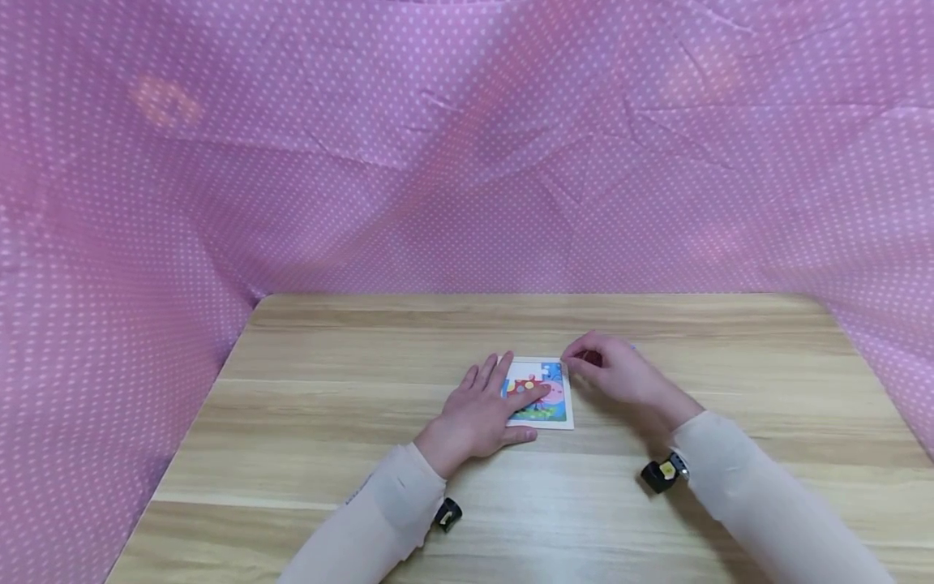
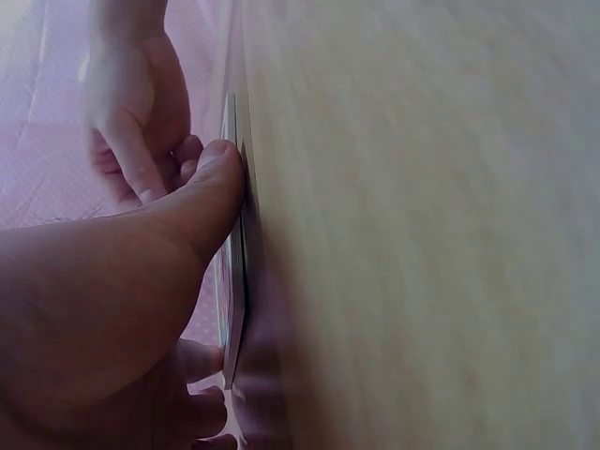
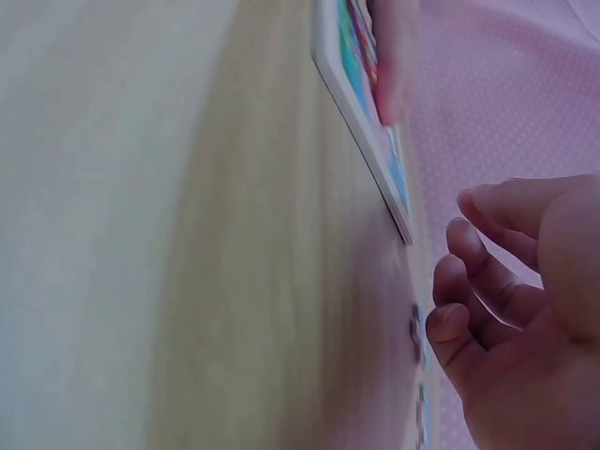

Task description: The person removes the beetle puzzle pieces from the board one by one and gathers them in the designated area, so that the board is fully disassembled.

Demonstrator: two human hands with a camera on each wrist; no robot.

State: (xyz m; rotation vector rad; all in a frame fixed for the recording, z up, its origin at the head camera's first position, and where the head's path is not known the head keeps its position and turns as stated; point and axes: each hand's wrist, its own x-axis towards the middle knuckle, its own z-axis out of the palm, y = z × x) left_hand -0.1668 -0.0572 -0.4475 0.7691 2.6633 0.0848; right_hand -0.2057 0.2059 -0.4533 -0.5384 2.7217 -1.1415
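While head shows left fingers (image 1: 529,397) atop puzzle (image 1: 543,412) | left wrist — edge-on

Pale cream long sleeves, with a small black device at each wrist.
The left sleeve (image 1: 379,515) has faint wrinkles, a greyer patch near the cuff and a thin row of dark marks on its outer edge, too small to read; the right sleeve (image 1: 773,499) is plain and smooth, also greyer near the wrist. The left device (image 1: 448,514) is rounded; the right device (image 1: 659,476) is boxy, with a yellow patch and dark strap.
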